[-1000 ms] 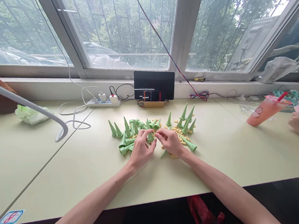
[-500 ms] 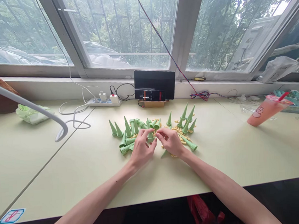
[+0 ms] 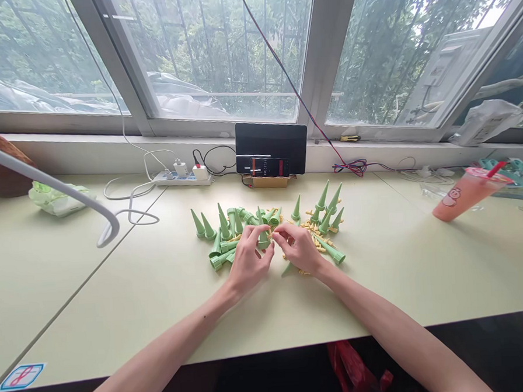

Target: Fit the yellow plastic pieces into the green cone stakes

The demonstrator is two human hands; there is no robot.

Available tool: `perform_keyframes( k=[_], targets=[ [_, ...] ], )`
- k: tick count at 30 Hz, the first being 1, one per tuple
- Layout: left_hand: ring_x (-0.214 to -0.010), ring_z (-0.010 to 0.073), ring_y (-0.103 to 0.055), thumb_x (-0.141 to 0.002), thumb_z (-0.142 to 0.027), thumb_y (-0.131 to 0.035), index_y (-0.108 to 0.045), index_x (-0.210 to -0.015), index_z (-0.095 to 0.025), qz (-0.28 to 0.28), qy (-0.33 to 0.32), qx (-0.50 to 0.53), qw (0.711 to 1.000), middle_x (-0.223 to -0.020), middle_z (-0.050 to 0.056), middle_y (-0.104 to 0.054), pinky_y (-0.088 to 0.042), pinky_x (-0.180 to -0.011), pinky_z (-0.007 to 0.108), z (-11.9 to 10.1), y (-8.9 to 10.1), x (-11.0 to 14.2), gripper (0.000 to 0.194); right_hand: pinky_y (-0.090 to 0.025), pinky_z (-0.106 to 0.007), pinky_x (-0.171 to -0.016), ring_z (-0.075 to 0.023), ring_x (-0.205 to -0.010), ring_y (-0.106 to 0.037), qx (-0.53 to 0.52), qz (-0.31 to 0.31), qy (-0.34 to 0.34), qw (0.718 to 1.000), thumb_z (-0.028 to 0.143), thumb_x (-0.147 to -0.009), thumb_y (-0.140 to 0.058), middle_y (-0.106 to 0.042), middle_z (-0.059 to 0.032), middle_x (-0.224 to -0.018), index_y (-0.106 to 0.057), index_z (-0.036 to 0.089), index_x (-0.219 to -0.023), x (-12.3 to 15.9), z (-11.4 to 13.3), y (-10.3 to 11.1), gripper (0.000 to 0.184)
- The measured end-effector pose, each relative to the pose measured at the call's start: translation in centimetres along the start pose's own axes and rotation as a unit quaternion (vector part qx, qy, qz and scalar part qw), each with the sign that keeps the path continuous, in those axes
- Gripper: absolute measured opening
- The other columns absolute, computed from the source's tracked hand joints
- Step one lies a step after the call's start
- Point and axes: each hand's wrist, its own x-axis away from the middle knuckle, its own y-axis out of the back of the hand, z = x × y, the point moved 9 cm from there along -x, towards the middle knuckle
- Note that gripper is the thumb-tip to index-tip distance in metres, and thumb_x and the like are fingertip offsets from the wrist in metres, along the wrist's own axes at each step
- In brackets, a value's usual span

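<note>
Several green plastic cones (image 3: pixel 222 239) lie and stand in a heap on the pale green table (image 3: pixel 161 295), mixed with small yellow pieces (image 3: pixel 311 231). My left hand (image 3: pixel 247 261) pinches one upright green cone (image 3: pixel 262 238) at the middle of the heap. My right hand (image 3: pixel 297 248) meets it there, fingers pinched on a small yellow piece (image 3: pixel 272 235) against that cone. More cones (image 3: pixel 327 207) stand upright behind my right hand.
A phone (image 3: pixel 267 166) leans on a dark screen (image 3: pixel 271 147) at the window sill. A power strip (image 3: pixel 181 178) with cables lies to the left, and a white curved lamp arm (image 3: pixel 68 197). A pink drink cup (image 3: pixel 467 194) stands far right.
My hands stay almost still at the heap. The other person's hand at the far right edge has drawn back out of view.
</note>
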Motion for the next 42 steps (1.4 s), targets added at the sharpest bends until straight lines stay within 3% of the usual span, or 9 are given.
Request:
perform_keyframes(
  k=[9, 14, 18, 21, 23, 26, 31, 37, 42],
  targets=[
    [-0.068, 0.0083, -0.056, -0.088, -0.021, -0.058, -0.059, -0.116, -0.023, 0.01, -0.001, 0.012, 1.0, -0.106, 0.004, -0.053, -0.057, -0.055, 0.02, -0.33, -0.18, 0.13, 0.027, -0.03, -0.024, -0.05, -0.0091, -0.049, -0.034, 0.019, 0.001, -0.009, 1.0, 0.042, -0.098, -0.048, -0.042, 0.0041, -0.053, -0.053, 0.018, -0.063, -0.01, -0.23, 0.11, 0.043],
    [-0.068, 0.0085, -0.056, -0.088, -0.02, -0.057, -0.058, -0.116, -0.023, 0.01, 0.001, 0.012, 1.0, -0.107, 0.004, -0.053, -0.057, -0.055, 0.02, -0.35, -0.16, 0.13, 0.028, -0.03, -0.025, -0.05, -0.0093, -0.047, -0.034, 0.031, 0.006, -0.01, 0.999, 0.047, -0.099, -0.043, -0.038, 0.0042, -0.049, -0.048, 0.018, -0.057, 0.03, -0.41, -0.04, 0.051],
    [-0.066, 0.0084, -0.056, -0.088, -0.021, -0.058, -0.058, -0.117, -0.023, 0.0, 0.007, 0.005, 1.0, -0.107, 0.004, -0.053, -0.056, -0.054, 0.021, -0.06, 0.05, 0.0, 0.028, -0.034, -0.025, -0.049, -0.0103, -0.047, -0.041, 0.021, 0.005, -0.032, 0.999, 0.047, -0.096, -0.05, -0.047, 0.004, -0.052, -0.06, 0.018, -0.075, 0.12, -0.48, 0.07, 0.037],
    [-0.065, 0.0086, -0.055, -0.088, -0.021, -0.057, -0.058, -0.117, -0.024, -0.004, 0.007, 0.0, 1.0, -0.106, 0.004, -0.052, -0.055, -0.053, 0.021, 0.11, 0.18, -0.08, 0.029, -0.042, -0.024, -0.051, -0.0117, -0.052, -0.052, -0.009, 0.006, -0.035, 0.999, 0.043, -0.092, -0.059, -0.06, 0.0009, -0.067, -0.06, 0.018, -0.101, 0.12, -0.21, 0.2, 0.027],
    [-0.066, 0.0086, -0.055, -0.088, -0.02, -0.057, -0.057, -0.118, -0.024, -0.004, 0.008, -0.001, 1.0, -0.106, 0.004, -0.052, -0.055, -0.053, 0.021, 0.18, 0.2, -0.1, 0.031, -0.045, -0.024, -0.053, -0.0121, -0.057, -0.056, -0.019, 0.013, -0.021, 1.0, 0.039, -0.091, -0.06, -0.065, -0.0025, -0.078, -0.06, 0.018, -0.104, 0.05, 0.15, 0.15, 0.024],
    [-0.066, 0.0088, -0.055, -0.088, -0.019, -0.057, -0.057, -0.118, -0.023, -0.003, 0.008, -0.001, 1.0, -0.106, 0.005, -0.052, -0.055, -0.053, 0.021, 0.17, 0.16, -0.11, 0.031, -0.046, -0.024, -0.054, -0.0123, -0.061, -0.058, -0.01, 0.017, -0.002, 1.0, 0.034, -0.092, -0.057, -0.066, -0.0042, -0.084, -0.061, 0.018, -0.097, -0.02, 0.38, 0.06, 0.017],
    [-0.066, 0.0094, -0.055, -0.087, -0.02, -0.057, -0.058, -0.117, -0.023, 0.002, 0.005, -0.001, 1.0, -0.105, 0.005, -0.053, -0.055, -0.052, 0.022, 0.03, 0.06, -0.16, 0.03, -0.042, -0.024, -0.055, -0.0124, -0.058, -0.052, 0.009, 0.021, -0.001, 1.0, 0.034, -0.094, -0.055, -0.061, -0.0008, -0.07, -0.062, 0.018, -0.089, 0.02, 0.12, -0.1, 0.018],
    [-0.067, 0.0094, -0.056, -0.087, -0.019, -0.058, -0.059, -0.116, -0.024, 0.007, -0.003, 0.003, 1.0, -0.104, 0.005, -0.054, -0.056, -0.053, 0.021, -0.22, 0.04, -0.07, 0.029, -0.035, -0.025, -0.051, -0.0105, -0.05, -0.04, 0.02, 0.027, -0.018, 0.999, 0.041, -0.096, -0.051, -0.051, 0.0026, -0.057, -0.059, 0.018, -0.074, 0.11, -0.06, -0.14, 0.033],
    [-0.066, 0.0084, -0.056, -0.087, -0.019, -0.057, -0.061, -0.116, -0.024, 0.014, 0.001, 0.01, 1.0, -0.104, 0.004, -0.054, -0.056, -0.053, 0.02, -0.28, -0.13, 0.0, 0.03, -0.03, -0.025, -0.05, -0.0098, -0.049, -0.032, 0.031, 0.02, -0.009, 0.999, 0.045, -0.099, -0.045, -0.037, 0.0042, -0.051, -0.047, 0.019, -0.058, 0.0, -0.07, -0.09, 0.048]
  ],
)
